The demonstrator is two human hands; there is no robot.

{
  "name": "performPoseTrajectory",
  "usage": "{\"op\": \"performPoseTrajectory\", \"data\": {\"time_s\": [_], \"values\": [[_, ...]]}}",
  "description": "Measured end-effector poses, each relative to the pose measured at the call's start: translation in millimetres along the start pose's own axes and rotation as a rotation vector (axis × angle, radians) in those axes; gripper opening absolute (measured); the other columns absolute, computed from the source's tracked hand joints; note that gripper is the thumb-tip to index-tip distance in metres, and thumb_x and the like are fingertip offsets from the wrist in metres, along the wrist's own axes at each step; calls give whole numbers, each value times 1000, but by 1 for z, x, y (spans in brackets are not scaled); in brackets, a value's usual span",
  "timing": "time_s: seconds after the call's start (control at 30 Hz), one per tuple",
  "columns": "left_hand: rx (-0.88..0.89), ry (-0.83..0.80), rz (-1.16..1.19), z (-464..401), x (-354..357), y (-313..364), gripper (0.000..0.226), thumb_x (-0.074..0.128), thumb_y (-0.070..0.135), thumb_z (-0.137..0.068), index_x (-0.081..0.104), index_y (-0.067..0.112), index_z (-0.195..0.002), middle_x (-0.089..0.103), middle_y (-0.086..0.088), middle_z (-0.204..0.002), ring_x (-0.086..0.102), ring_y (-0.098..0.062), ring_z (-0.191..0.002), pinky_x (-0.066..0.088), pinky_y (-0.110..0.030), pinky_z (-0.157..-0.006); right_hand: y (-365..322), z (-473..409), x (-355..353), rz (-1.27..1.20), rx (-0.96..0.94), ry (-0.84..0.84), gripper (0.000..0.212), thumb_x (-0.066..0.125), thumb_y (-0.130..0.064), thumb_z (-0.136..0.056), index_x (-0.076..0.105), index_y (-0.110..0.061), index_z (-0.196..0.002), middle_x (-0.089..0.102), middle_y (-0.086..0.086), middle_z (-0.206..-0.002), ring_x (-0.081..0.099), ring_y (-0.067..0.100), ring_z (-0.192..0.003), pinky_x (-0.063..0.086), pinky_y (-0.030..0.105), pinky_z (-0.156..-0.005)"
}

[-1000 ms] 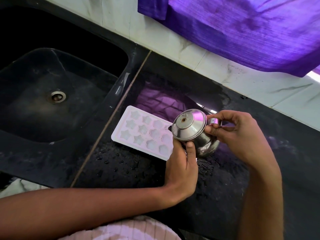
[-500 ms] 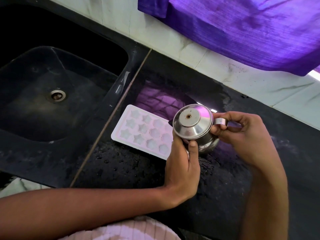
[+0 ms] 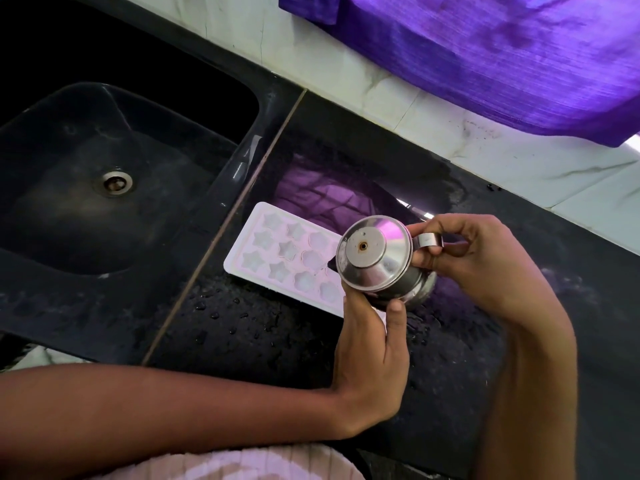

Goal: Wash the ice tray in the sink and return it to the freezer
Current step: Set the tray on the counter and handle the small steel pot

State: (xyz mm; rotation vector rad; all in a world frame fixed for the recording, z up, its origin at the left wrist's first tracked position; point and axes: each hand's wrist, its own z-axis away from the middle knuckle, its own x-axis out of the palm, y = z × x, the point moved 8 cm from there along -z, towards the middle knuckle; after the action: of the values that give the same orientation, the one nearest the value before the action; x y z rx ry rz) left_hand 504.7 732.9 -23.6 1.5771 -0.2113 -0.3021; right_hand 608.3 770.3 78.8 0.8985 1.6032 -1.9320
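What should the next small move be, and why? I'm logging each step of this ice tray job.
Probably tip the steel pot a little further over the ice tray. The left hand grips its body and the right hand pinches its handle; its lid faces the camera, and the tray lies open side up beneath on the wet counter. Whether the pot holds water cannot be seen.

Left hand (image 3: 370, 344) cupped from below, thumb up; right hand (image 3: 474, 261) pinching, fingers curled; forearms converging.
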Motion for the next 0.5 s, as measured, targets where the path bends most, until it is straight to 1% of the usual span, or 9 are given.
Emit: {"op": "performPoseTrajectory", "data": {"time_s": [0.13,0.23,0.37,0.5], "values": [[-14,-39,5,2,3,-3,53,25,57,-86,-14,69,-121,35,9,-150,38,-7,-135,30,-27,-111,0,1,-1,52,9,11,12,73,-10,-74,71,-7,-85,71,-23,-82,67,-3,-80,52,11,-75],[-17,-52,2,3,5,-5,55,25,57,-87,-11,62,-127,36,7,-151,40,-11,-135,31,-32,-111,-1,1,0,78,13,5,13,73,-11,-74,70,-7,-86,69,-28,-80,66,-6,-79,51,9,-74],[-27,-56,-6,3,5,-5,54,24,58,-86,-13,65,-125,39,6,-149,46,-15,-129,33,-33,-109,-1,1,0,71,14,12,13,73,-11,-74,71,-8,-86,67,-33,-76,65,-8,-78,47,4,-69],[-18,-55,-7,3,4,-3,53,24,57,-86,-12,64,-125,37,9,-149,41,-9,-133,31,-27,-109,-1,3,-2,60,12,13,13,73,-11,-73,72,-10,-86,68,-31,-78,65,-6,-79,48,4,-70]]}}
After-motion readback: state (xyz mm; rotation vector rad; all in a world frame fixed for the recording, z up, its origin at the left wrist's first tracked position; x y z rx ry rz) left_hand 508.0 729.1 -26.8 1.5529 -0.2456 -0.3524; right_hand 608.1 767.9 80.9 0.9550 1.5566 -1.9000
